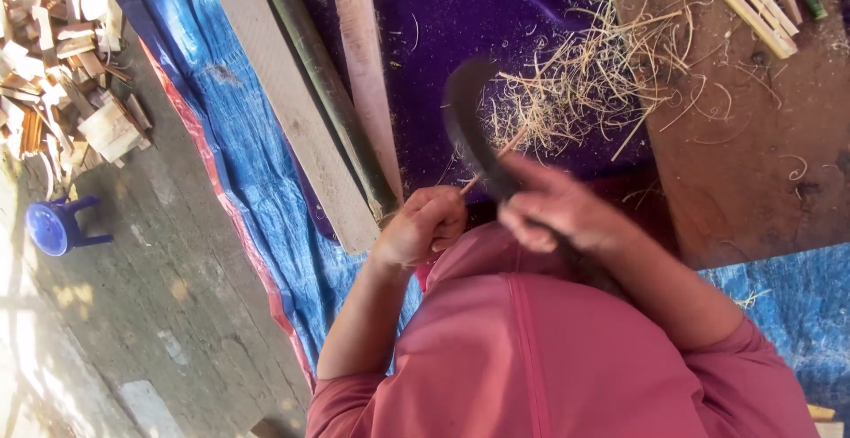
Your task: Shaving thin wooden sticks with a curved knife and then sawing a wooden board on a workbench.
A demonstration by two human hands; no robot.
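Note:
My left hand is closed around a thin bamboo stick that points up and to the right. My right hand grips the handle of a dark curved knife, forefinger stretched along its back. The blade crosses the stick just above my left fist, blurred by motion. Both hands sit over my lap, above a pink garment. A heap of pale shavings lies just beyond the knife on a purple sheet.
A wooden board lies at right with cut bamboo strips at its top. Long planks and a green bamboo pole lie on a blue tarp. Scrap wood pile and a blue stool stand on concrete at left.

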